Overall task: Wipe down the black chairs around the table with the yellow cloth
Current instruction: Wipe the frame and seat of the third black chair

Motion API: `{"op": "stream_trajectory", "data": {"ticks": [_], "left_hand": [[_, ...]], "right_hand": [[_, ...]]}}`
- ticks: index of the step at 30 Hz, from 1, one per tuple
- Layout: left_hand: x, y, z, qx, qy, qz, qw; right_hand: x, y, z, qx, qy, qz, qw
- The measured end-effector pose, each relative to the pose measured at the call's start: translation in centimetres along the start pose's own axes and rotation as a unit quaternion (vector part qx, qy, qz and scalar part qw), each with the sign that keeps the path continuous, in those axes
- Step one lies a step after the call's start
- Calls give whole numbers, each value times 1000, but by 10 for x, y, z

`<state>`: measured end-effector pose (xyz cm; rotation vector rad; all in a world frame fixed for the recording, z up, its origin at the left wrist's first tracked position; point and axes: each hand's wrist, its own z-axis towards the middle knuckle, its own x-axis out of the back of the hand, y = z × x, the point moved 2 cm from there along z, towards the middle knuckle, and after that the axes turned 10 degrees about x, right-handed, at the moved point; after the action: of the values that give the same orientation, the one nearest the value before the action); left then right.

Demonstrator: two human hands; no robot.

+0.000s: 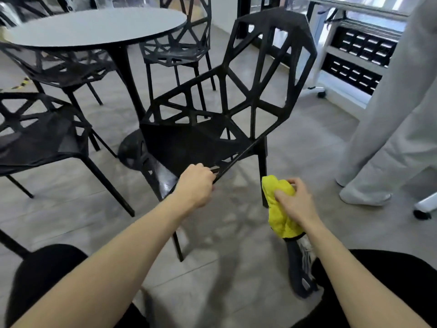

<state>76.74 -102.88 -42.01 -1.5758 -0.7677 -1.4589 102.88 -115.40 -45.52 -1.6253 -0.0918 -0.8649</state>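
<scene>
A black lattice chair [212, 129] stands tilted in front of me, its back towards the right. My left hand [196, 183] grips the seat's near edge. My right hand [295, 202] is closed on a bunched yellow cloth [280, 209], pressed against the chair's rear right leg [262, 162] low down. Three more black chairs surround the round grey table [94, 27]: one at the left [42, 138], one behind it [59, 67], one at the far side [179, 48].
A person in light grey trousers [390, 129] stands at the right, close to the chair. Behind them is a white wheeled rack [354, 55] with dark bins. My knees and one shoe [300, 268] are at the bottom. The table's black base [132, 150] sits on the grey floor.
</scene>
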Motion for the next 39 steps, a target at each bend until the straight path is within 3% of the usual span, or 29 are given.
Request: {"op": "stream_trajectory", "data": {"ticks": [7,13,18,21,23,27,30,32,35,39], "left_hand": [[5,-75,13,1,-72,21,997],[29,-85,61,25,-290,-120,949],[87,-74,156,42,-209,-100,972],[138,-44,204,49,-161,-191,967],[179,-14,232,62,-149,-290,943],[255,46,283,107,-175,-399,893],[273,76,302,150,-200,-336,908],[267,88,299,189,-253,-325,892],[257,99,280,261,-310,-386,829],[256,104,230,294,-327,-371,818]], "right_hand": [[21,-20,9,19,-12,-11,1000],[57,-94,97,102,-4,-72,992],[97,-120,168,145,-39,-186,971],[121,-143,189,137,-86,-211,964],[141,-158,197,121,-107,-216,963],[190,-186,210,85,-160,-228,957],[229,-203,228,65,-212,-238,946],[247,-212,246,78,-245,-246,935],[265,-227,277,116,-301,-262,910],[274,-253,311,176,-370,-296,863]]}}
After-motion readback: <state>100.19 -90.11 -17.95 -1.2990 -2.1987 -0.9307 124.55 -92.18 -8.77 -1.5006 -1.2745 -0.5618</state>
